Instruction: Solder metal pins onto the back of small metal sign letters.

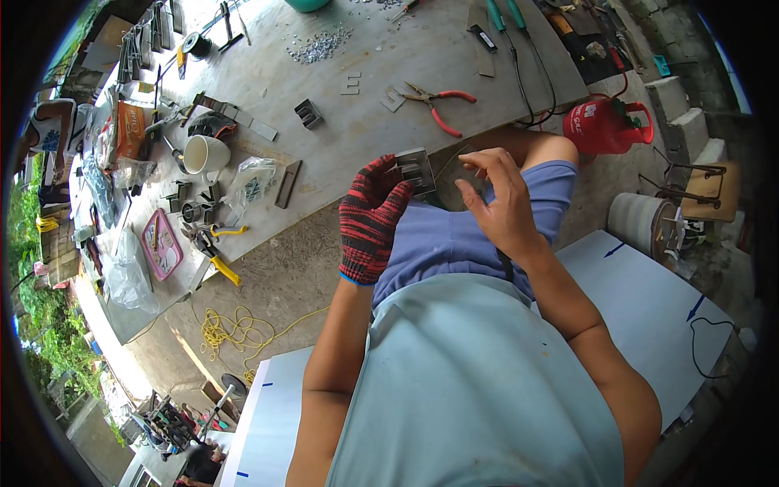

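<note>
The left hand (371, 217), in a red-and-black knit glove, pinches a small grey metal block (416, 169) of stacked plates, held in the air over the person's lap just off the near edge of the table (381, 97). The bare right hand (497, 201) hovers just beside the block, fingers (487, 160) loosely curled and apart, holding nothing I can make out. Red-handled pliers (438, 104) lie on the table near that edge, beyond the hands. A similar metal block (308, 114) sits further in, and a white mug (204, 154) stands toward the left edge.
</note>
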Demonstrator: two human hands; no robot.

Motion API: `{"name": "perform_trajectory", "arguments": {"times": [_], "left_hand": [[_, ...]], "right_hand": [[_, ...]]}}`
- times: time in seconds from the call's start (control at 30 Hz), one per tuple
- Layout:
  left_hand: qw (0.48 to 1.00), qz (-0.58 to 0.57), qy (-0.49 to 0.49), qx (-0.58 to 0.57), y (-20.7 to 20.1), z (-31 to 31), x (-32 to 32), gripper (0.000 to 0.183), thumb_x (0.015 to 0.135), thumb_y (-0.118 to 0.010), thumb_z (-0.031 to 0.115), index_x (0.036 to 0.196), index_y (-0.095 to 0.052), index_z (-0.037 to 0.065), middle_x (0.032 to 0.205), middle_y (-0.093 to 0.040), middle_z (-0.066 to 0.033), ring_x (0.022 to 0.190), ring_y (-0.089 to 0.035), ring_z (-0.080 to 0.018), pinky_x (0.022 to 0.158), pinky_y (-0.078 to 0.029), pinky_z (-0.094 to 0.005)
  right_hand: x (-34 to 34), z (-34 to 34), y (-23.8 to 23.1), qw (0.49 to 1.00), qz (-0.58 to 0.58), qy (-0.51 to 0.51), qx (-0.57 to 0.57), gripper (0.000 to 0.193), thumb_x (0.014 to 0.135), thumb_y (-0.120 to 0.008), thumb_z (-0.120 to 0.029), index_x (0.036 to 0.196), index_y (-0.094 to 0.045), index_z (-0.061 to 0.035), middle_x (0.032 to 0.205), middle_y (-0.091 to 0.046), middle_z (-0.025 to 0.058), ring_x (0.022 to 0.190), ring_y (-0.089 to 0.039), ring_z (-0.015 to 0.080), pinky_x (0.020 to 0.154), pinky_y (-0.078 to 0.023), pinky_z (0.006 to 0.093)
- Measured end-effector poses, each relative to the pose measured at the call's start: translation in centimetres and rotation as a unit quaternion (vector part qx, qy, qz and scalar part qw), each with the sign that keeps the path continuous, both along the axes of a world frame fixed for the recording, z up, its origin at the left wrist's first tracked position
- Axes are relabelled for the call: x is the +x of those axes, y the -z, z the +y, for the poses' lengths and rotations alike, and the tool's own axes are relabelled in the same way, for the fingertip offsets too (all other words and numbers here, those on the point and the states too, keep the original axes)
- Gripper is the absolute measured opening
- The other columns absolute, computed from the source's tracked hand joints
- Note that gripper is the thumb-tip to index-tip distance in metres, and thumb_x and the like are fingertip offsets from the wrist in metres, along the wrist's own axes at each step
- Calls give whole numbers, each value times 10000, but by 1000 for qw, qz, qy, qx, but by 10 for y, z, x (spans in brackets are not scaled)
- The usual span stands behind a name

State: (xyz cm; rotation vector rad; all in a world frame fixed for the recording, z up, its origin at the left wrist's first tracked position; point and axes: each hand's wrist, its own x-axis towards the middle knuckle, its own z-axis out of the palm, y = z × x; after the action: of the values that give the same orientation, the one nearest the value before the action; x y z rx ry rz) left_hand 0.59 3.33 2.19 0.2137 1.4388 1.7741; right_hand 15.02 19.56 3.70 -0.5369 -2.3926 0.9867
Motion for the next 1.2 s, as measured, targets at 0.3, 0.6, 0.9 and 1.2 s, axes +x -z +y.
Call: {"name": "perform_trajectory", "arguments": {"times": [0.3, 0.6, 0.9, 1.2], "left_hand": [[988, 106, 6, -111, 81, 16, -30, 433, 947, -736, 55, 1352, -599, -12, 1207, -738, -156, 1100, -697, -195, 982, -549, -333], [921, 276, 26, -276, 119, 44, -48, 450, 903, -805, 208, 1305, -670, 55, 1153, -762, -127, 1014, -729, -226, 877, -583, -367], [890, 318, 52, -323, 113, 49, -57, 432, 912, -783, 246, 1287, -676, 60, 1130, -756, -134, 935, -741, -273, 868, -574, -395], [854, 446, 2, -270, 144, -2, -99, 364, 907, -763, 183, 1249, -682, 90, 1037, -723, -105, 786, -666, -239, 762, -541, -410]], "right_hand": [[-2, 2, 17, 999, -32, 3, -16, 348, 874, -755, -28, 1201, -636, -26, 1063, -620, 103, 891, -593, 229, 801, -510, 336], [-3, 15, 41, 997, -70, 15, -20, 318, 886, -747, -29, 1184, -638, -30, 1056, -619, 102, 935, -626, 233, 792, -525, 338], [-24, 26, 53, 997, -72, 17, -33, 320, 870, -757, -39, 1165, -632, -37, 1015, -616, 105, 924, -618, 266, 822, -520, 380], [-88, 73, 63, 998, -49, 25, 3, 160, 863, -742, -37, 985, -640, -44, 943, -636, 92, 935, -634, 292, 835, -509, 410]]}}
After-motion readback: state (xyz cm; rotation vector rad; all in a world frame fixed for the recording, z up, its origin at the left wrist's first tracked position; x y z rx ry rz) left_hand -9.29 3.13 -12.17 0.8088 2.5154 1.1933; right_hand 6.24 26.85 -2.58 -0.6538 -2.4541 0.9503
